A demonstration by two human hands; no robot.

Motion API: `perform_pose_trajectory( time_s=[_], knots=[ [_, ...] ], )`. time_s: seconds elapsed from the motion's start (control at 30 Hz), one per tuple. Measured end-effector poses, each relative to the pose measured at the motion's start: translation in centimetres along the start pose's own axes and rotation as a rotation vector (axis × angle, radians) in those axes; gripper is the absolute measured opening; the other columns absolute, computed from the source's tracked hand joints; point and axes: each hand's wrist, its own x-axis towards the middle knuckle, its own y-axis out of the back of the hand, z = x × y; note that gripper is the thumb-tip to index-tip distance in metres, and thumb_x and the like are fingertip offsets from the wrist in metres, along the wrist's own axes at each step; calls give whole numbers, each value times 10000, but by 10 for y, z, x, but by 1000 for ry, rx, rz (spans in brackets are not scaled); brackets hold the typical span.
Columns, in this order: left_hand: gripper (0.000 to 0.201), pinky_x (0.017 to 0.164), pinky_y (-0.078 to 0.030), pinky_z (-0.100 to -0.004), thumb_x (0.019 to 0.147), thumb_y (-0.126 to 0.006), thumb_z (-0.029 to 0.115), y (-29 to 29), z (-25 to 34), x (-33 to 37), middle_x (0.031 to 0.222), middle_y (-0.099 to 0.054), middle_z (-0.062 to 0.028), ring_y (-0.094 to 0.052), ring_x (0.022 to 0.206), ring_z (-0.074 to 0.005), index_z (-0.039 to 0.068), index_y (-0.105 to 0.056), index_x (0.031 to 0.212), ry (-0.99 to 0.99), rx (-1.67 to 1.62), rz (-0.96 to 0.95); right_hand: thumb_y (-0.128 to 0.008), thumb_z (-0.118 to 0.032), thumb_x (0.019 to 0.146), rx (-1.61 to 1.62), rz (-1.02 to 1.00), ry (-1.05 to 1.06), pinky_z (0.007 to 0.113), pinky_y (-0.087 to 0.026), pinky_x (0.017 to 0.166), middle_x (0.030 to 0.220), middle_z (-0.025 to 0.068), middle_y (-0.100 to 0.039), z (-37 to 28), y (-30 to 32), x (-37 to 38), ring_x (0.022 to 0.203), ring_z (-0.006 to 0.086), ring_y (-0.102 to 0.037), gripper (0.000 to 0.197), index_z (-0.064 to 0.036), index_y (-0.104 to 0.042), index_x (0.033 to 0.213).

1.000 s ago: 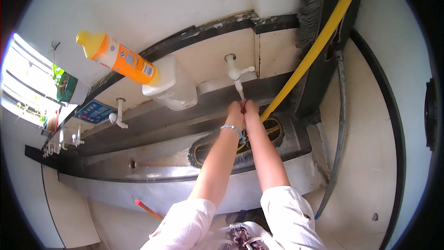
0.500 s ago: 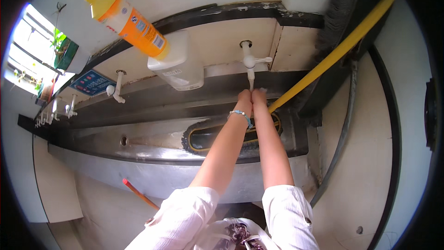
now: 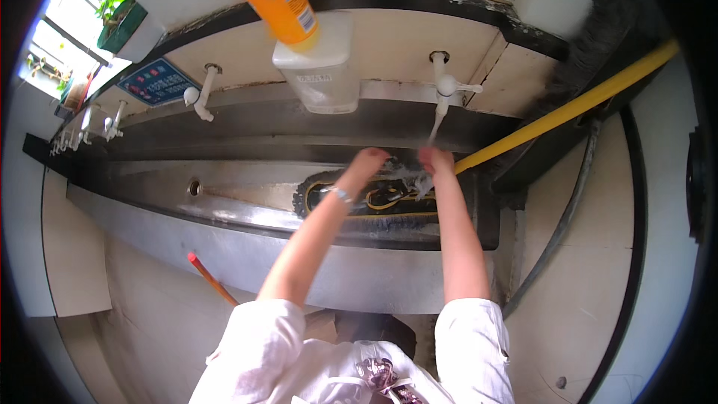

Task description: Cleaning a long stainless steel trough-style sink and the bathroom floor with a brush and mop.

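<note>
Washing appears under way, not finished: the left hand [image 3: 368, 161] and right hand [image 3: 435, 160], slightly apart and empty, are held under the running tap [image 3: 444, 90] over the steel trough sink [image 3: 247, 213], though fingers blur in the spray.

A long steel trough sink [image 3: 247, 213] holds a black coiled mat [image 3: 389, 198].

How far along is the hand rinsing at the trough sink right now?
Done: the white tap is open, water running. In hand: the right hand is in the stream, the left hand beside it, both over the steel trough. Left: the tap is not yet shut, and the hands are not yet withdrawn.
</note>
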Motion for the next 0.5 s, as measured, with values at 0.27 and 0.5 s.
perform_pose_trajectory(
  time_s=[0.27,0.5],
  knots=[
    [183,687,-477,-274,809,-453,4,172,-82,-128,901,-628,-100,-622,748,-168,-15,-616,890,27,187,211,-492,-143,849,-421,437,896,353,-422,876,1166,168,-540,-95,49,-50,1062,312,-539,389,-49,-446,1223],
    [224,803,-457,-301,744,-469,-61,270,-117,-280,1011,-514,-102,-542,960,-221,41,-602,893,-207,494,766,-458,-74,858,-530,268,1230,335,-445,832,1177,173,-515,-190,54,-114,1070,281,-520,326,2,-471,1174]
  ],
)
